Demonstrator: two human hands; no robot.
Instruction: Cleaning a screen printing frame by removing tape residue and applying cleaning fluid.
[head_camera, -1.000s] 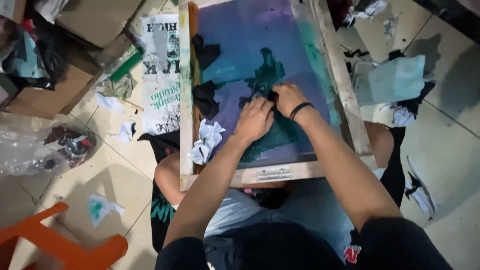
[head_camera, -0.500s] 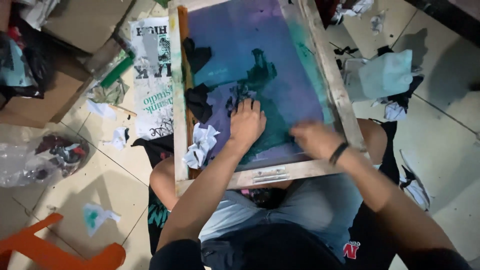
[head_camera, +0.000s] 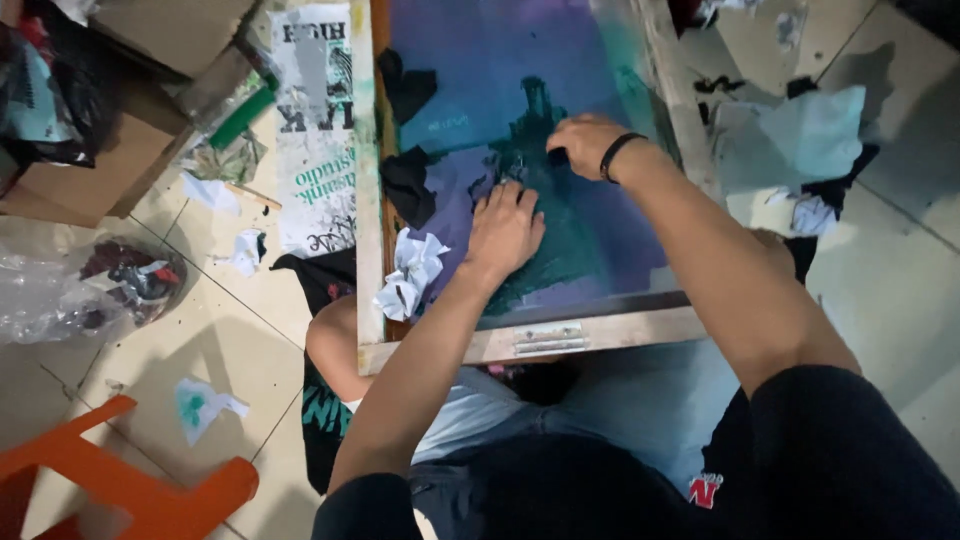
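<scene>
teal ink still smeared the screen frame (head_camera: 520, 345) centre; our left hand (head_camera: 503, 228) pressed flat and open, right hand (head_camera: 580, 143) gripped a dark rag (head_camera: 556, 157), cleaning seemingly unfinished.

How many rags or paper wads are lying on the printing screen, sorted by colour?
Black rags: 2, upper and lower
White crumpled wads: 1
Total: 3, all by the screen frame's left edge; whatever sits under the right hand is not counted.
</scene>
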